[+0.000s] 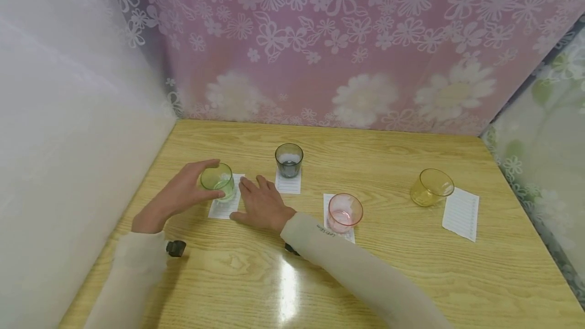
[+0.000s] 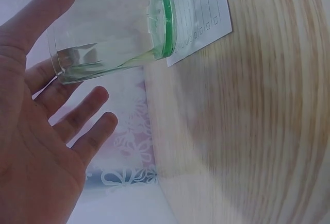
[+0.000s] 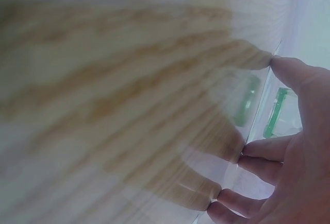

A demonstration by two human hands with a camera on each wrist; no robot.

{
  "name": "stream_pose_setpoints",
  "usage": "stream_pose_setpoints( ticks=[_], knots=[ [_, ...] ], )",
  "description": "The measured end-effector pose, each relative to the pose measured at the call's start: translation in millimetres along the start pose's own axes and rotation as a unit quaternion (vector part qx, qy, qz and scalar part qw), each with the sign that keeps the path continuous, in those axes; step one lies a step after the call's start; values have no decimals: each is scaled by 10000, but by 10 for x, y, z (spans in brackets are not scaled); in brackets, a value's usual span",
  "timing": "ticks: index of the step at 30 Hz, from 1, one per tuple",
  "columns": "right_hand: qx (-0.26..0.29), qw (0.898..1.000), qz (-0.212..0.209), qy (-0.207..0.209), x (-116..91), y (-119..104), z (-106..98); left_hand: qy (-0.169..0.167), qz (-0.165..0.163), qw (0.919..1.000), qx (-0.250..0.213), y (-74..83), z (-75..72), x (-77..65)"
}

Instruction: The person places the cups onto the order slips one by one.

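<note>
On the table's left side, a green glass [image 1: 218,182] sits over a lined paper slip [image 1: 221,211]. My left hand [image 1: 178,194] holds this glass between thumb and fingers near its rim; in the left wrist view the thumb [image 2: 49,7] lies along one side and two lower fingers stand off the wall. Just right of the slip, my right hand [image 1: 262,206] is spread low with its fingertips on the tabletop at the paper's edge. From the right wrist, its fingers [image 3: 258,165] touch the surface, with the green glass [image 3: 283,118] seen behind them.
A grey glass [image 1: 289,161] stands on a lined slip [image 1: 288,185] behind the right hand. The pink glass [image 1: 345,213] is on another slip, beside the right forearm. Farther right, a yellow glass [image 1: 429,189] stands left of a paper slip [image 1: 461,214]. Flowered cloth [image 1: 320,65] closes the back.
</note>
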State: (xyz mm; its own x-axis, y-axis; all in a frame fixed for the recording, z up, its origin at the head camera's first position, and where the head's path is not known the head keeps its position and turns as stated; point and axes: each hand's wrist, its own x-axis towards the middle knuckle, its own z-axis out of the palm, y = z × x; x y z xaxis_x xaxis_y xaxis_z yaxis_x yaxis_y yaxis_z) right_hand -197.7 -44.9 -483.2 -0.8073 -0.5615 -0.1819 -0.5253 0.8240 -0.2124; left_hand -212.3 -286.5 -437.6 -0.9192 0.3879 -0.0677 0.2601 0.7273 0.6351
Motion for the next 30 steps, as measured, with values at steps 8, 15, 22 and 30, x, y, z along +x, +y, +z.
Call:
stream_pose_setpoints(
  ticks=[8, 15, 22, 30],
  knots=[
    [-68, 10000, -21, 21, -9, -9, -24, -21, -41, 10000, 13, -22, 52, 20],
    [-155, 9999, -16, 39, -21, -15, -19, -28, -32, 10000, 12, -34, 102, 35],
    [-269, 9996, -33, 29, -17, -14, -15, -64, 13, 9999, -125, -42, 136, 46],
    [2, 10000, -51, 65, -55, 25, -50, -42, 205, 9997, -106, -64, 160, 30]
  ],
)
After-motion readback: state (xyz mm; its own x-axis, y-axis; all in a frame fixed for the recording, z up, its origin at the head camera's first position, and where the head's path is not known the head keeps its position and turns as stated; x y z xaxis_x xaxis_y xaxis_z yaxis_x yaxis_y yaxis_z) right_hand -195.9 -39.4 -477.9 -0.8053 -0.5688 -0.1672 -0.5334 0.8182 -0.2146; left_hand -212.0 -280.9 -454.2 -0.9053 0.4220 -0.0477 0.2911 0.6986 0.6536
